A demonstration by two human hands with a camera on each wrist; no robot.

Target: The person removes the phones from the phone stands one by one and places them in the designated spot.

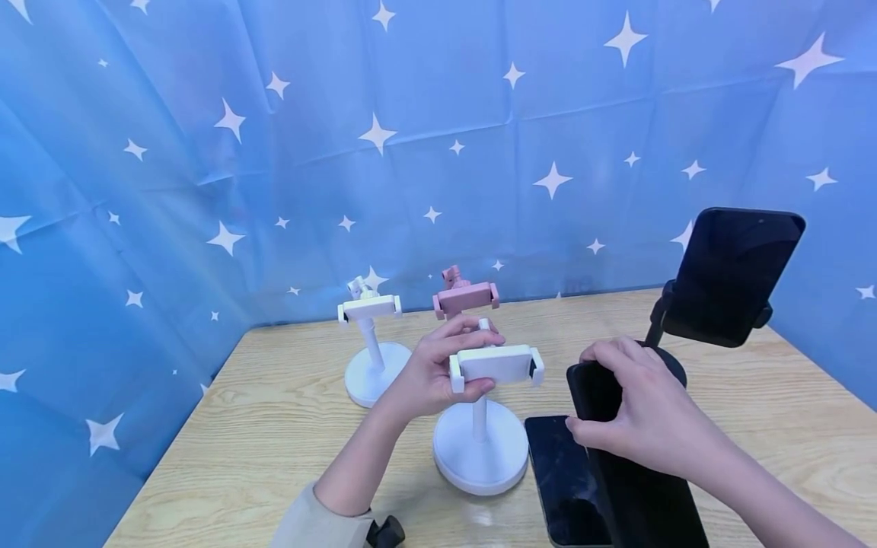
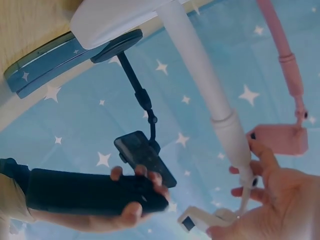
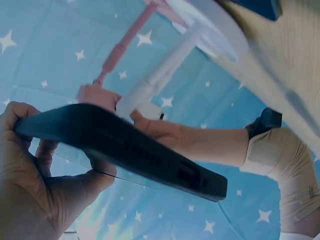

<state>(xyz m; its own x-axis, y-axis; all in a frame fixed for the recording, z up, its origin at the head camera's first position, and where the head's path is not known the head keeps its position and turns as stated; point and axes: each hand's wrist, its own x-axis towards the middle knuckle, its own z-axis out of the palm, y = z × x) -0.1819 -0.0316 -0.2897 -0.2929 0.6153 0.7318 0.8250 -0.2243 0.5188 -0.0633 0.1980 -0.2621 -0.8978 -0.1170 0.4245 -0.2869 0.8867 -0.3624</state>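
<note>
My left hand [image 1: 441,365] grips the head of a white phone stand [image 1: 483,449], thumb at the front of its clamp [image 1: 499,365] and fingers behind. Between the clamp's two ends there is no phone. To the right, my right hand [image 1: 647,415] holds a black phone [image 1: 651,502] by its far end, thumb on one side and fingers on the other. That phone is tilted above the table and partly covers a second black phone [image 1: 558,472] lying flat next to the stand's round base. The right wrist view shows the held phone [image 3: 125,145] edge-on.
Behind my left hand stand another white phone stand [image 1: 373,365] and a pink one [image 1: 466,299]. At the back right, a black stand [image 1: 655,323] bears a phone [image 1: 733,278]. The wooden table [image 1: 274,426] ends at a blue star-patterned curtain [image 1: 445,175].
</note>
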